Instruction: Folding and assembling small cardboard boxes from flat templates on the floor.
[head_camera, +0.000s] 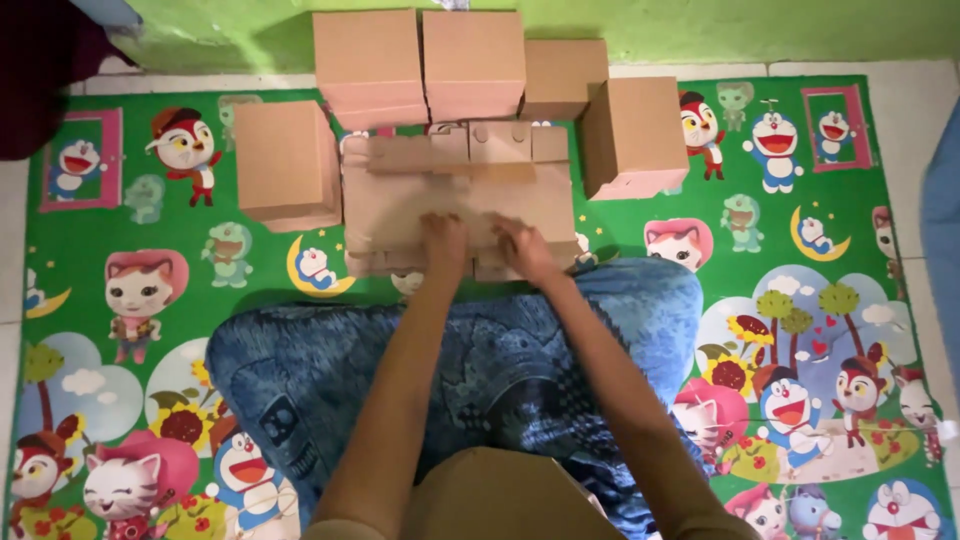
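Observation:
A flat, unfolded brown cardboard box blank (400, 195) lies on the green cartoon-print mat (150, 250) in front of my knees, its flaps spread at the far edge. My left hand (445, 243) presses on its near middle, fingers closed against the cardboard. My right hand (522, 247) rests right beside it on the same sheet, touching the near edge. Both forearms reach forward over my blue patterned clothing (300, 370).
Several assembled brown boxes ring the flat blank: one at the left (287, 165), two at the back (370, 65) (473, 62), a smaller one behind (563, 78), one at the right (633, 135). A green wall (700, 25) runs along the back; white floor tiles border the mat.

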